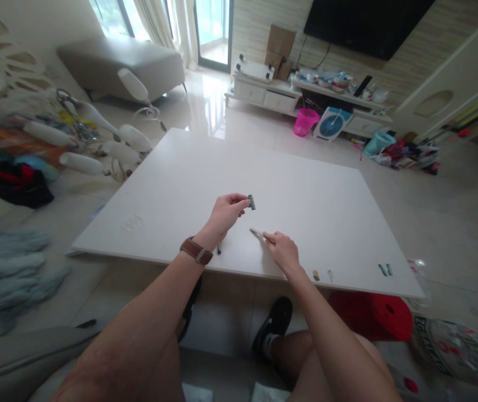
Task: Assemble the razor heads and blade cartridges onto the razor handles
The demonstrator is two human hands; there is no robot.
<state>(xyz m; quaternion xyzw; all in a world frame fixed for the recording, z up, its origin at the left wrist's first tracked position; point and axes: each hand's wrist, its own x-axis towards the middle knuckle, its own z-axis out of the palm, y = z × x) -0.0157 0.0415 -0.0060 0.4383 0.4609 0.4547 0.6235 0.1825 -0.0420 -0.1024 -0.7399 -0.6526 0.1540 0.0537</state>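
Note:
My left hand (227, 215), with a brown watch strap on its wrist, pinches a small green and dark razor head (252, 202) between thumb and fingers, held above the white table (239, 167). To its right and nearer to me, my right hand (283, 250) is closed on a slim, pointed, light-coloured tool (257, 232) whose exact kind I cannot make out. The tool's tip points up and left, apart from the razor head. Just below my left wrist lies a thin dark piece (219, 248), partly hidden by the hand.
Near the table's front edge lie a small yellow figure (316, 275), a pale key-shaped piece (330, 275) and two dark teal pieces (385, 270). Clear strips (132, 223) lie at left. A chandelier (117, 145) stands by the left edge; a red stool (373, 315) sits below right.

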